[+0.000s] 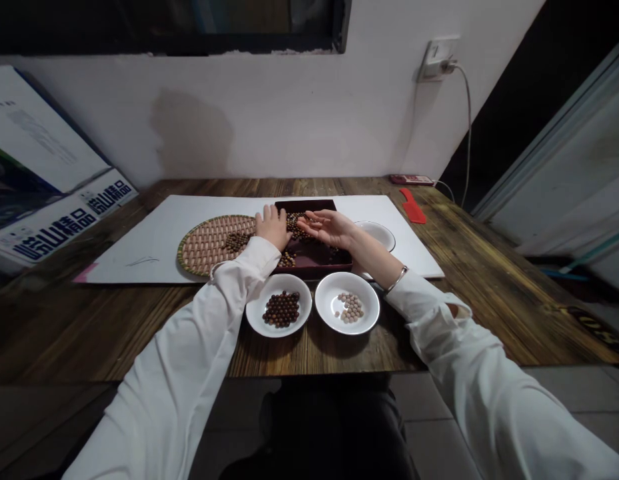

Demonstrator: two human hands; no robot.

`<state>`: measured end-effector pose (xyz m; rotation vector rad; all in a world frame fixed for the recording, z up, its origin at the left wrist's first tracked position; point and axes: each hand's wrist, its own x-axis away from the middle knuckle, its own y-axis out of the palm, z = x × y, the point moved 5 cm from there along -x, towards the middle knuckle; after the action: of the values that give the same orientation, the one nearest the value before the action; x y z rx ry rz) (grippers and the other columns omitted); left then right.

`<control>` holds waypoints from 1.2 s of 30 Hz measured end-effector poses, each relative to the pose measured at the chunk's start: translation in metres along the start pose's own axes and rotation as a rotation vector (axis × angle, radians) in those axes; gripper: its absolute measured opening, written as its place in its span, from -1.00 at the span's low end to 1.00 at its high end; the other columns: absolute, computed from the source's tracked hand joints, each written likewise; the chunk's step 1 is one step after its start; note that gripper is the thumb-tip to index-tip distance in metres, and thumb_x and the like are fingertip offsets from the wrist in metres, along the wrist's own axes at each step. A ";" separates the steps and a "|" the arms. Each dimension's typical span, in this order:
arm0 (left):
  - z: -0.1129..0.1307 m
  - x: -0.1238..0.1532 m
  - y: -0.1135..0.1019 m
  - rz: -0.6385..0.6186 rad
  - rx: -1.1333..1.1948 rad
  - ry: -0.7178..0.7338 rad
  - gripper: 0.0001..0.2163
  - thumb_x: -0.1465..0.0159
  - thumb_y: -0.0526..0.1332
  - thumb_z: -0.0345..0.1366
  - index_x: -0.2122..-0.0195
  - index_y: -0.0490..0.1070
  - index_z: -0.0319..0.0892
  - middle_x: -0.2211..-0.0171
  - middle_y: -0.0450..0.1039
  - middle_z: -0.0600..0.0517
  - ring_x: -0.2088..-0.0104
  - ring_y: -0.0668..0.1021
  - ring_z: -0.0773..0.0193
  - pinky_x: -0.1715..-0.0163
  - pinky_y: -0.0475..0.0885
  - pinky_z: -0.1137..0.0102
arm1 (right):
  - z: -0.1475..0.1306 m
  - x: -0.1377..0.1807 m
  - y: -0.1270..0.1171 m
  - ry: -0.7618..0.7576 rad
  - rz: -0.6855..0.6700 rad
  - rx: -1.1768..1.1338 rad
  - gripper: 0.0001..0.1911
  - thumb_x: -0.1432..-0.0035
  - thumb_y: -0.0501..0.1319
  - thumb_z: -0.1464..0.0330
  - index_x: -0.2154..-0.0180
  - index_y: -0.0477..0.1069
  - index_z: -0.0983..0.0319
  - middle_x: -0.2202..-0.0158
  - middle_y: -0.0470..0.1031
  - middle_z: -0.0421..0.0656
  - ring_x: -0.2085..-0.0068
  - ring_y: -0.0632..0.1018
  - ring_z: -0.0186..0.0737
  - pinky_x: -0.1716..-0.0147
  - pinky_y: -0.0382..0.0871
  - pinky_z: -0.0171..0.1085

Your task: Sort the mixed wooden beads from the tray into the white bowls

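Your left hand [272, 228] and right hand [329, 228] sit just apart over the dark tray [314, 261] of loose wooden beads [295, 225]. The right lies open; the left's fingers curl down, and from this view it's hard to tell if they pinch a bead. Near the surface's [489, 300] front edge, two white bowls [278, 305] keep dark beads [281, 309] apart from pale beads [350, 308], seemingly within easy reach. A woven mat [209, 245] adjoins the tray.

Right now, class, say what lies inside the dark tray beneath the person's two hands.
Small brown beads lie in loose clusters. The left hand and right hand cover part of the dark tray, hiding whatever is beneath.
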<state>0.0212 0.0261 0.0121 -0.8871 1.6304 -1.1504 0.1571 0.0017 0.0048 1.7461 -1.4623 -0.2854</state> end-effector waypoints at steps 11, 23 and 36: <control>0.018 -0.002 -0.018 0.191 0.177 0.304 -0.44 -0.29 0.12 -0.37 -0.33 0.20 -0.34 -0.40 0.05 -0.33 -0.41 0.12 -0.13 -0.36 -0.02 -0.01 | -0.002 -0.007 -0.005 -0.052 0.024 -0.037 -0.81 -0.31 -0.01 0.54 0.18 0.36 0.34 0.31 0.49 0.00 0.18 0.59 -0.22 0.26 0.65 -0.34; 0.025 0.000 -0.029 0.370 0.242 0.450 -0.71 -0.36 0.06 -0.34 0.02 0.53 -0.18 -0.17 0.44 -0.18 -0.23 0.38 0.00 -0.29 0.15 0.00 | -0.007 -0.005 -0.007 -0.147 0.046 -0.081 -0.77 -0.29 -0.02 0.59 0.22 0.39 0.34 0.44 0.47 -0.10 0.34 0.55 -0.30 0.29 0.61 -0.39; 0.020 0.001 -0.040 0.422 0.281 0.408 -0.76 -0.37 0.09 -0.28 0.15 0.56 -0.13 0.00 0.55 -0.14 -0.07 0.46 -0.01 -0.13 0.25 0.00 | -0.006 -0.006 -0.004 -0.101 -0.051 -0.108 -0.76 -0.32 -0.03 0.60 0.20 0.39 0.36 0.42 0.55 -0.09 0.35 0.60 -0.32 0.28 0.59 -0.42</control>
<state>0.0419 0.0072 0.0469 -0.1162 1.8052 -1.2635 0.1620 0.0099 0.0039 1.7044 -1.4477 -0.4767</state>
